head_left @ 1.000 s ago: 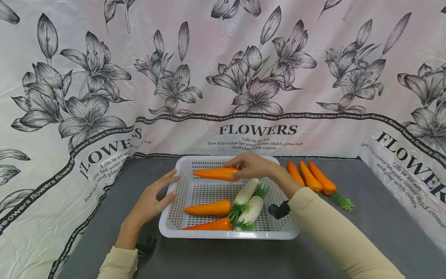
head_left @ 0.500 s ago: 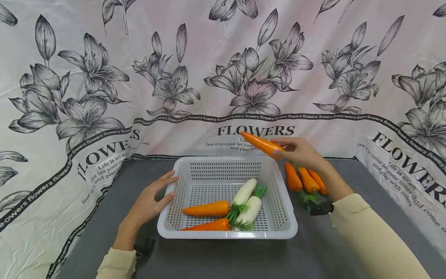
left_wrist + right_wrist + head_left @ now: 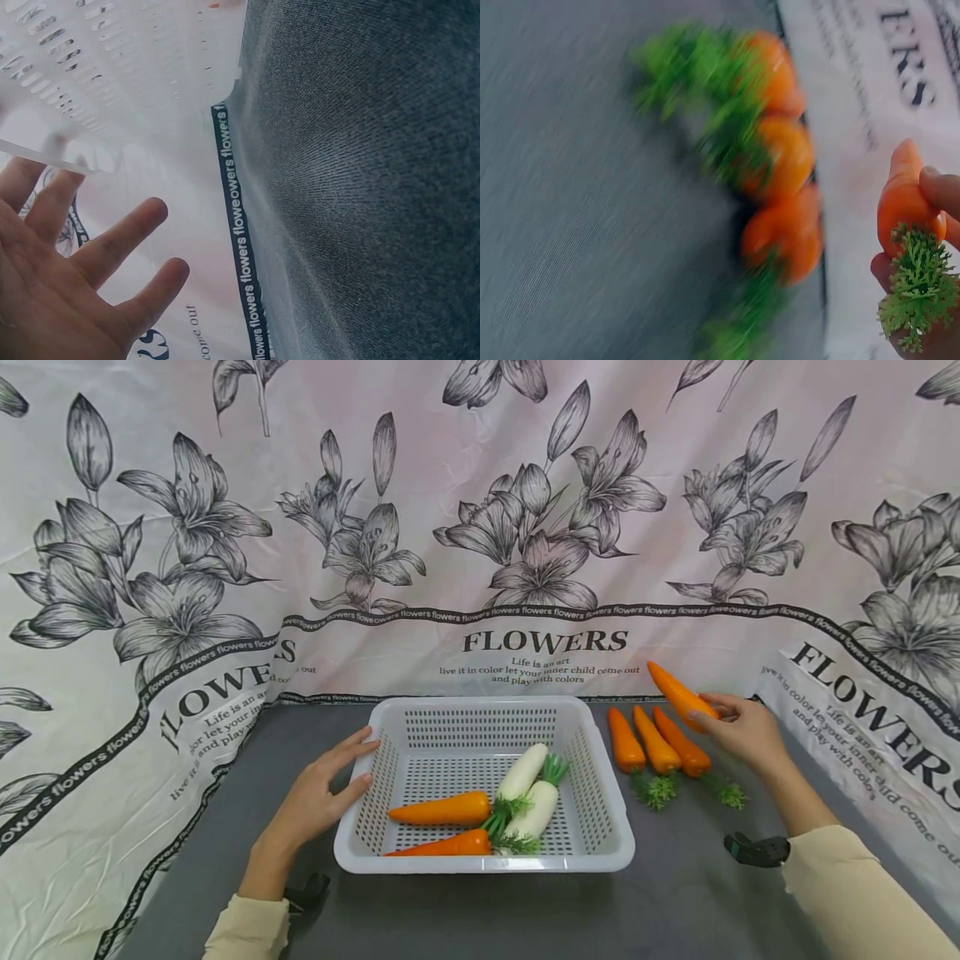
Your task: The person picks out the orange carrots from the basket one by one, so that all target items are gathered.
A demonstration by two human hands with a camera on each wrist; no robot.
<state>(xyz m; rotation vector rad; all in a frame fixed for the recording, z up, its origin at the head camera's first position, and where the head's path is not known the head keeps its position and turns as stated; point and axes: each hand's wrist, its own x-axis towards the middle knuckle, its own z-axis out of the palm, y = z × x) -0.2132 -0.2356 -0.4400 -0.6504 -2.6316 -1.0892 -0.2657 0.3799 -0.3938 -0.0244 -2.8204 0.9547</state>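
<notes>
A carrot (image 3: 678,695) is held up by my right hand (image 3: 750,731), gripped near its thick end with the tip pointing up and left. In the right wrist view, green leaves (image 3: 919,289) stick out from that carrot's top beside the fingers. My left hand (image 3: 318,789) rests its extended fingertips against the left rim of a white perforated basket (image 3: 480,864). Inside the basket lie two carrots (image 3: 442,810) and two white radishes (image 3: 534,814), their green tops crowded together.
Three more carrots (image 3: 656,742) lie side by side on the grey tabletop (image 3: 690,877), right of the basket, leaves toward the front. Behind and around the table hangs a flower-printed cloth (image 3: 540,543).
My right hand has lifted a carrot out of the basket's back part and carried it right, beyond the three carrots on the table. My left hand has stayed at the rim.
</notes>
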